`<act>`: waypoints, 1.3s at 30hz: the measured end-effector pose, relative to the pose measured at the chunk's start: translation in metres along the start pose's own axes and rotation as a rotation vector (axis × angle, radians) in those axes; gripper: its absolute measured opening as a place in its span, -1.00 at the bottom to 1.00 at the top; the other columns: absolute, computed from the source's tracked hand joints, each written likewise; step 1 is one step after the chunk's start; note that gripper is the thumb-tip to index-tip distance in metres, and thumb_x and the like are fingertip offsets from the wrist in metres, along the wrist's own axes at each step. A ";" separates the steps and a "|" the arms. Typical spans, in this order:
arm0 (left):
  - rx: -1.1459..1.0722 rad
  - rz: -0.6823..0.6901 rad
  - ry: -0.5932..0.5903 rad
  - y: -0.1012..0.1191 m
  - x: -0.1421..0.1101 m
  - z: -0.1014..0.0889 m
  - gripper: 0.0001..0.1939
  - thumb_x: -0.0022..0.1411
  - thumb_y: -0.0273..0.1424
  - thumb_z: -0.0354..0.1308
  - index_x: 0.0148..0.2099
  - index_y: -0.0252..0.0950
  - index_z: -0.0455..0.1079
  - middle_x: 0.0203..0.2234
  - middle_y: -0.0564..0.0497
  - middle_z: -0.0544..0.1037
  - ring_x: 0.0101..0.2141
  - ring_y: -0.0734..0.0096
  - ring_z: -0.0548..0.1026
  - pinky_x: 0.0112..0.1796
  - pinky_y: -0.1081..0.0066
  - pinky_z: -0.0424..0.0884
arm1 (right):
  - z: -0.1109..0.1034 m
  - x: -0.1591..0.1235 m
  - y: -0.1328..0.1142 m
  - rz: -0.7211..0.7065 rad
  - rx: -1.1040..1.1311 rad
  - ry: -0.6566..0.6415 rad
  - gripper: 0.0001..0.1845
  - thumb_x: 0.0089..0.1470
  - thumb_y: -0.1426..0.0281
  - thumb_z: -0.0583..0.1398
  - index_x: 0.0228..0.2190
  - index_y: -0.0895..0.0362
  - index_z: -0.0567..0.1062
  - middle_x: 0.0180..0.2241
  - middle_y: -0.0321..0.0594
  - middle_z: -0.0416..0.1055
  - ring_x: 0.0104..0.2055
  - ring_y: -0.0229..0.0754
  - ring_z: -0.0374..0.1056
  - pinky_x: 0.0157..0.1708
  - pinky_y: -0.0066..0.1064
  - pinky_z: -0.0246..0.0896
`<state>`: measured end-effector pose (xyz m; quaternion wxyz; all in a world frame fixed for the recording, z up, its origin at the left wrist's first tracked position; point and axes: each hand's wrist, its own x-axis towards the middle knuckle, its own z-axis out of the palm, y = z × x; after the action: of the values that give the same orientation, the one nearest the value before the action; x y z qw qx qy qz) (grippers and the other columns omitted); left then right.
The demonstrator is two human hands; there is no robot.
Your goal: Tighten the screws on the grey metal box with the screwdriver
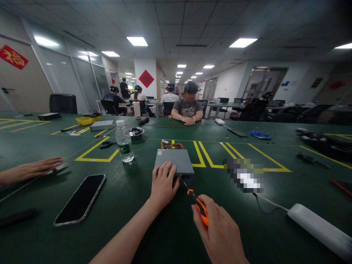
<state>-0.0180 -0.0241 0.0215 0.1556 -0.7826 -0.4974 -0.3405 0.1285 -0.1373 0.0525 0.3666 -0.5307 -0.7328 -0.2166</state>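
Note:
A grey metal computer power supply [183, 159] lies on the green table in front of me, its bundle of coloured cables [172, 145] at the far side. My left hand [165, 183] holds it by the near left part, fingers over the top and thumb at the front edge. In my right hand [217, 227] is a screwdriver [200, 207] with an orange and black handle. Its thin shaft points up and left, and the tip meets the power supply's near face, close to my left thumb. Whether it sits in a screw I cannot tell.
Left of the power supply stand a water bottle [125, 143] and a metal bowl [136, 132]. A phone [81, 200] lies nearer. Another person's hand [35, 170] rests at far left. A white power strip [316, 223] lies right; a person [187, 106] sits opposite.

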 end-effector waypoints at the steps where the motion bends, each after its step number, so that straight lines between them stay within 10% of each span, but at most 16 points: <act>1: -0.004 0.002 0.003 0.000 0.000 0.000 -0.65 0.19 -0.31 -0.01 0.03 -0.24 0.28 0.01 -0.14 0.35 0.05 0.18 0.24 0.03 0.14 0.09 | 0.001 -0.001 -0.002 0.001 -0.001 0.003 -0.70 0.23 0.31 -0.12 -0.30 0.18 0.33 -0.55 -0.23 0.33 -0.57 -0.22 0.25 -0.54 -0.40 0.08; 17: -0.018 0.004 0.022 -0.001 0.000 0.001 -0.65 0.19 -0.30 -0.01 0.02 -0.24 0.28 0.02 -0.13 0.35 0.05 0.18 0.25 0.03 0.13 0.08 | 0.009 -0.002 -0.013 0.157 0.105 0.081 -0.80 0.18 0.33 -0.06 -0.35 0.13 0.30 -0.55 -0.25 0.34 -0.55 -0.20 0.29 -0.49 -0.37 0.13; 39: 0.009 0.035 -0.012 -0.002 0.001 0.005 -0.64 0.20 -0.30 -0.03 0.03 -0.25 0.27 0.03 -0.14 0.35 0.06 0.17 0.25 0.01 0.15 0.05 | 0.024 -0.002 0.033 -0.588 0.165 -0.002 -0.89 -0.06 0.47 0.08 -0.45 0.14 0.42 -0.60 -0.26 0.25 -0.49 -0.23 0.15 -0.30 -0.28 0.20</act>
<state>-0.0173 -0.0193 0.0182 0.1621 -0.7923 -0.4862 -0.3309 0.1523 -0.1104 0.0336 0.3293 -0.2646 -0.8705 -0.2523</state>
